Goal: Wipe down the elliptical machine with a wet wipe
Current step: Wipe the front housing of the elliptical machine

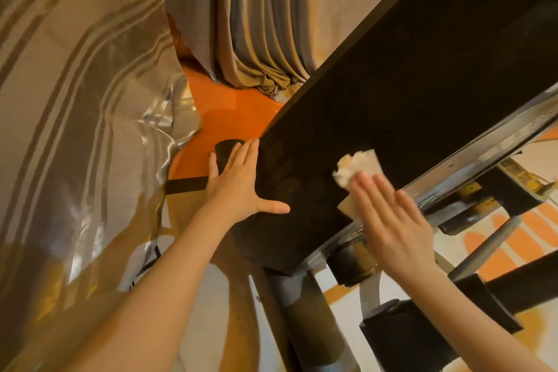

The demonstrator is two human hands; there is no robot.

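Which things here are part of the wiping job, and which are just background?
In the job:
wet wipe, pressed under the right hand
black panel of the elliptical machine
left hand, flat on the panel's edge

Background:
curtain
orange floor
shiny striped sheet

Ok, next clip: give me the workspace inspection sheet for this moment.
Surface: dark panel of the elliptical machine, slanting up to the right, faint smudges.
Job's things: white wet wipe, crumpled, on the panel.
Clutter: nothing seen.
Hands: left hand flat on the panel's left edge, fingers spread; right hand presses the wipe with straight fingers.
Cables: nothing seen.
Surroundings: grey curtain, shiny striped curtain, orange floor, metal frame.
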